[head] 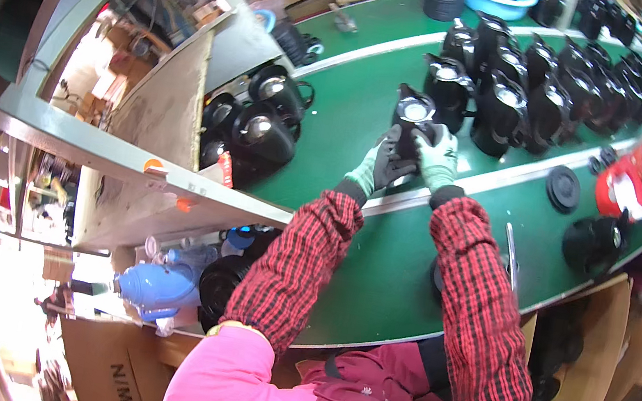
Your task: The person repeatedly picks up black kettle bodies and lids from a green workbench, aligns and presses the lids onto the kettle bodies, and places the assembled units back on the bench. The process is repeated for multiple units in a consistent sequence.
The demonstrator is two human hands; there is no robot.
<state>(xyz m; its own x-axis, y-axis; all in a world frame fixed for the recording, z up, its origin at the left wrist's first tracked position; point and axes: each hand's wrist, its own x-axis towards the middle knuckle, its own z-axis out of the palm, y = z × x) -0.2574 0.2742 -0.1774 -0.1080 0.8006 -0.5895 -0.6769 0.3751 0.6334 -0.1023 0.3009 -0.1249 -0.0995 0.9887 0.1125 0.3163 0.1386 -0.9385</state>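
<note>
Both hands are on a black spouted jug that stands upright over the green conveyor surface. My left hand, in a green and dark grey glove, grips its left side. My right hand, gloved in pale green, grips its right side. The fingers cover much of the body, and its shiny silver top faces up. Just beyond stands another black jug. A dense group of similar jugs fills the right of the conveyor.
Black jugs lie by the left panel. Near my right arm are a metal rod, a black round lid, a black jug and red containers. A blue jug lies left; a blue basin stands behind.
</note>
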